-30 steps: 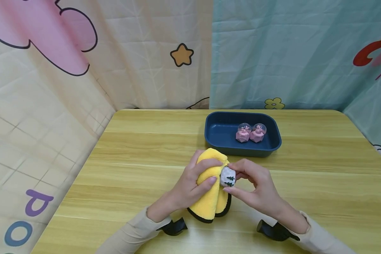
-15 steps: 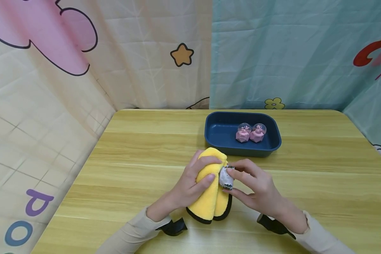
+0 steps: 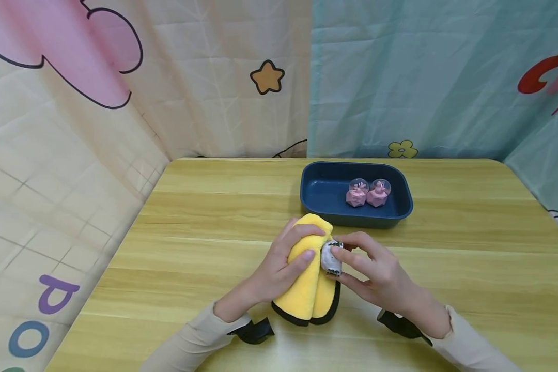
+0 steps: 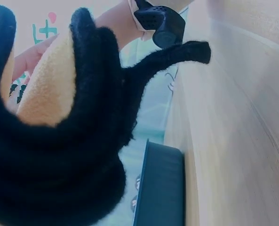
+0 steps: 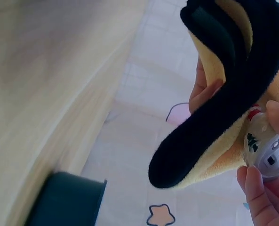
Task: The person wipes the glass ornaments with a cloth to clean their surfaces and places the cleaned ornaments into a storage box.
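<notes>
My left hand (image 3: 285,258) grips a folded yellow cloth (image 3: 299,297) with black edging, upright above the table. Against the cloth's right side is a small snow globe (image 3: 329,258) with a white base and dark green trees. The fingers and thumb of my right hand (image 3: 383,268) pinch that base. From the right wrist view, the underside of the snow globe (image 5: 275,156) shows a small black switch, and a bit of red peeks out beside the cloth (image 5: 224,155). The globe's dome is hidden by the cloth.
Behind the hands stands a dark blue rectangular tray (image 3: 355,220). Two pink snow globes, one (image 3: 356,196) beside the other (image 3: 378,196), sit in its right half. The wooden table (image 3: 204,206) meets printed curtains (image 3: 414,77) at the back.
The snow globe has turned in my right hand, so its trees now face differently. One right finger has come onto the base's near side. My left hand keeps its grip on the cloth.
</notes>
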Motion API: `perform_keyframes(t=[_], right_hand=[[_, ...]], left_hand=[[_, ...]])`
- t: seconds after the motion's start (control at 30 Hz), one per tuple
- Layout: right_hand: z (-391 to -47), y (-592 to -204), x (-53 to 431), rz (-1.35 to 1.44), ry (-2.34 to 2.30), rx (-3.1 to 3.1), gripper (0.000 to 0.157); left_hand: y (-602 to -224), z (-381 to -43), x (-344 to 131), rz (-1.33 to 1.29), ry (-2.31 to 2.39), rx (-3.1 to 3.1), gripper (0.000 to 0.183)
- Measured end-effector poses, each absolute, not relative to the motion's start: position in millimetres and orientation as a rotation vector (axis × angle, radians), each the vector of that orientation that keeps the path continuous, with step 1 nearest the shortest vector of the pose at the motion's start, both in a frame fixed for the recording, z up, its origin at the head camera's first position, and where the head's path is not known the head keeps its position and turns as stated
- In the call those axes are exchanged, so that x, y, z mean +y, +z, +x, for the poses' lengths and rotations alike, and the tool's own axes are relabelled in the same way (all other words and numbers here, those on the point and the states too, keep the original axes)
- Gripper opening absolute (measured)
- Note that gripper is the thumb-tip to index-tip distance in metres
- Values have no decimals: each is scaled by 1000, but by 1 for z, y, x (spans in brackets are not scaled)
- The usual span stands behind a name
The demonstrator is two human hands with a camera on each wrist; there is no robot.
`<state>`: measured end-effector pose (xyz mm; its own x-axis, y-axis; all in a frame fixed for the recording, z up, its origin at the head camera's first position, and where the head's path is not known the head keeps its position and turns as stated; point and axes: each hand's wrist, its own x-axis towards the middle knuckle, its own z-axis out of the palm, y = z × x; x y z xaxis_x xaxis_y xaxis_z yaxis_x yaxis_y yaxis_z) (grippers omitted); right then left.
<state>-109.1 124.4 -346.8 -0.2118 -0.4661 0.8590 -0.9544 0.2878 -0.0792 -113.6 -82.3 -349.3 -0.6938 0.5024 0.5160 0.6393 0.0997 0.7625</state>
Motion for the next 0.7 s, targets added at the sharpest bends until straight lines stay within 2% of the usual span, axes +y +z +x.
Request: perform_keyframes(t=[0.23, 0.7], right_hand=[[-111, -348, 122, 1287, 1016, -1769, 36], [-119, -354, 129, 1360, 1484, -1753, 39]], left_hand=[[-353, -113, -80, -1153, -1697, -2195, 27], [-356, -112, -77, -1260, -1440, -2098, 32]])
